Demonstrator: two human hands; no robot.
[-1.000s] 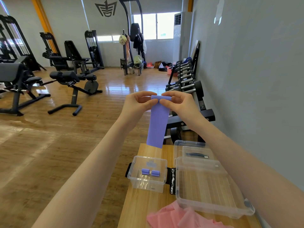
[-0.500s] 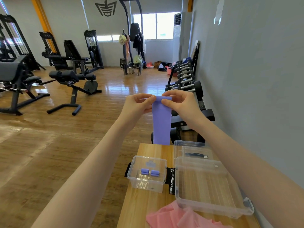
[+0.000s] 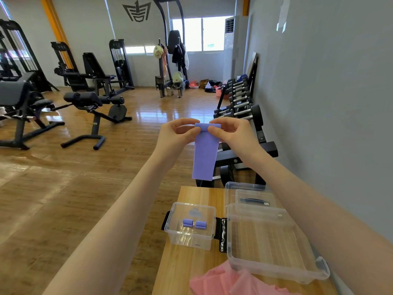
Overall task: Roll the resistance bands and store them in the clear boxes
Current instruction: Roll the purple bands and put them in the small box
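Nearest the person, pink bands (image 3: 238,282) lie loose on the worktop (image 3: 187,267), unrolled. Beyond them sits the large clear box (image 3: 272,241), and left of it the small clear box (image 3: 191,225) holding two purple rolls (image 3: 194,223). Farther out and higher, the purple band (image 3: 205,154) hangs with its long axis vertical, lower edge above the worktop's far end. The left hand (image 3: 176,135) and right hand (image 3: 231,133) pinch its rolled top edge from either side, equally near. Flat, smooth, thin strip. Rolling likely proceeds downward.
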